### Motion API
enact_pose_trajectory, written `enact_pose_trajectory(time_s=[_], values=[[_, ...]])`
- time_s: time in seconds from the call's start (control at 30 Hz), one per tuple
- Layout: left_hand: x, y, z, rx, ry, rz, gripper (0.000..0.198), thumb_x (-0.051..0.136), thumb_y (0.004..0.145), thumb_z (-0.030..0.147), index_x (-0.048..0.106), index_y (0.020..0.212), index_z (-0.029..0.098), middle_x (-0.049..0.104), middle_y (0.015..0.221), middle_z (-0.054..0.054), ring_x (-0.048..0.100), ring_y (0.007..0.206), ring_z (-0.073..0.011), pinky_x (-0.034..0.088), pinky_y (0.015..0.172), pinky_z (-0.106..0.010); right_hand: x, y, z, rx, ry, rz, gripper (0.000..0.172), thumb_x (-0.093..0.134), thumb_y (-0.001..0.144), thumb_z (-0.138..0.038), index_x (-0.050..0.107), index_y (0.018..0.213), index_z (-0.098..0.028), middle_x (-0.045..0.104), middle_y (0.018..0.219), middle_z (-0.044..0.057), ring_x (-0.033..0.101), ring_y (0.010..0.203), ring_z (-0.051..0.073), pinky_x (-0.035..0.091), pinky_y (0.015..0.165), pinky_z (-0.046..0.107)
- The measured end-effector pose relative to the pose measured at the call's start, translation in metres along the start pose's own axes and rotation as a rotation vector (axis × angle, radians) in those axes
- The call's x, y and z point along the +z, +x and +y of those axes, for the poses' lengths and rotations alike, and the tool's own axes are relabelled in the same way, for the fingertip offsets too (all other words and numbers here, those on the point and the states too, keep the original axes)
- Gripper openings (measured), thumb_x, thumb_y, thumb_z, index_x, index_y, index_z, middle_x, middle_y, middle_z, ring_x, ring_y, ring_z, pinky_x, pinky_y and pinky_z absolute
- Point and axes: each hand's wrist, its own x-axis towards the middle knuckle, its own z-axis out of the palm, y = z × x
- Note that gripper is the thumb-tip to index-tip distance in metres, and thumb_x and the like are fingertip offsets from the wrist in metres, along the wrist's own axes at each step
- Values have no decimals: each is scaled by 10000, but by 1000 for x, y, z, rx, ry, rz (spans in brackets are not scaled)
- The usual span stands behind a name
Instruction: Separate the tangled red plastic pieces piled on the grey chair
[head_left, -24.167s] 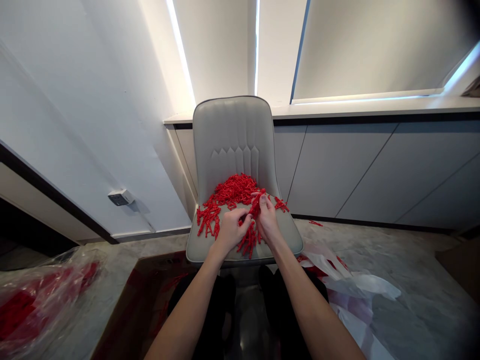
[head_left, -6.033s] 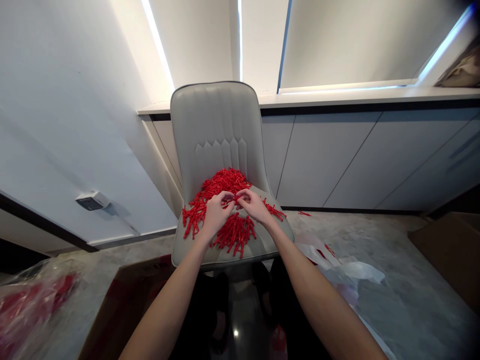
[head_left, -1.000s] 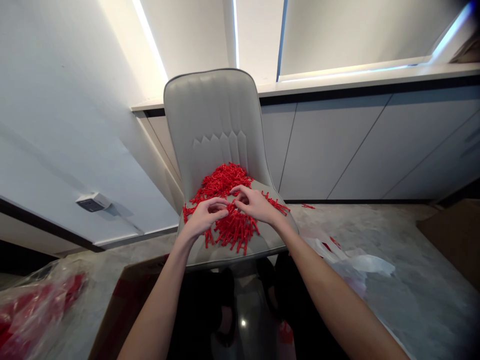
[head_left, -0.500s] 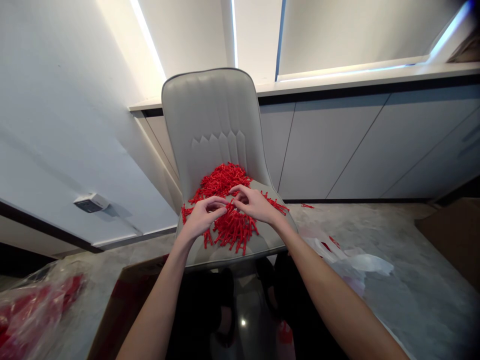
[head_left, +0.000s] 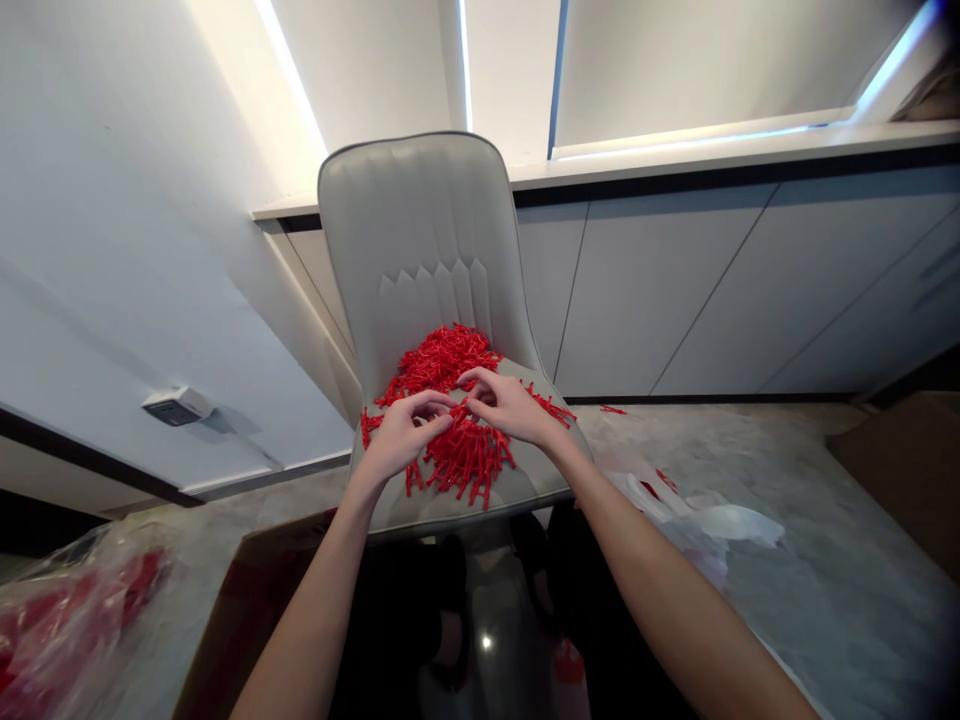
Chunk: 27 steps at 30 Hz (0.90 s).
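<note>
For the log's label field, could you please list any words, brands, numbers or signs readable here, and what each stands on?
No text can be read.
The chair, red pieces and cabinet fronts bear none; the wall box is too small to tell.

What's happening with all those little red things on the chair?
A person has both hands in a heap of small red pieces on the seat of a grey chair. The left hand and right hand meet fingertip to fingertip at the heap's front; whether they pinch a piece is too small to tell. A stray piece lies on the floor, and a clear bag with red things sits at the left.
</note>
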Motion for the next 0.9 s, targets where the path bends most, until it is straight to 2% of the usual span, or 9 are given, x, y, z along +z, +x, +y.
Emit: enact_pose_trajectory(time_s=[0.2,0.47,0.77,0.9], values=[[-2,-1,1,-2,-6,3,247,646,860,349,711,1036,188,721,907,-61,656,836,-196,506,745,-308,-1,-1,-3,19,51,5,193,576,900,-213,606,1091,-204,702,827,13,696,756,158,531,707,288],[9,-2,7,9,1,103,215,644,861,360,707,970,185,683,791,-25,615,725,-164,471,698,-285,0,2,-4,-57,-18,69,94,566,909,-236,649,940,-203,720,872,24,680,778,157,530,738,293],[6,-3,10,54,63,139,211,647,853,333,708,1002,197,723,986,-46,635,806,-170,495,717,-291,3,3,-8,-54,4,113,86,596,911,-264,656,918,-203,720,858,28,677,749,158,536,724,300],[4,-5,10,73,41,174,202,637,861,333,698,991,190,720,995,-52,627,797,-166,502,731,-298,5,3,-14,-63,30,133,104,593,922,-265,663,973,-207,731,876,33,689,772,163,552,756,314]])
